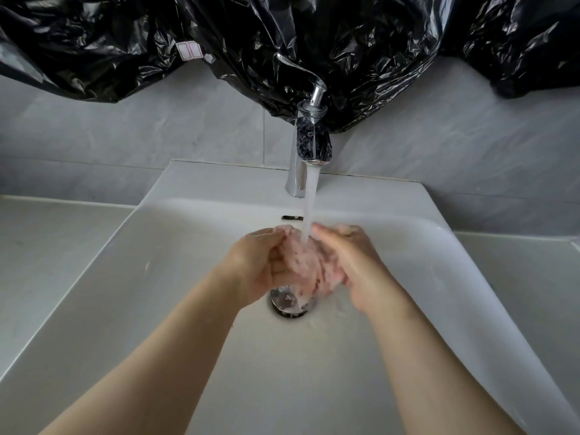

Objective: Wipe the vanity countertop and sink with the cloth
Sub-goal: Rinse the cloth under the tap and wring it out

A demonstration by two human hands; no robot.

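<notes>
A pale pink cloth (306, 268), wet and bunched, sits between both my hands under the running water. My left hand (257, 265) grips its left side with curled fingers. My right hand (354, 262), blurred by motion, grips its right side. Both hands hover over the white sink (157, 293), just above the chrome drain (287, 304). Water streams from the chrome faucet (309, 146) onto the cloth. The grey vanity countertop (47, 246) flanks the basin on both sides.
Crumpled black plastic sheeting (282, 42) hangs over the wall above the faucet. Grey tiles (455, 152) form the backsplash. An overflow slot (290, 218) lies in the basin's back wall.
</notes>
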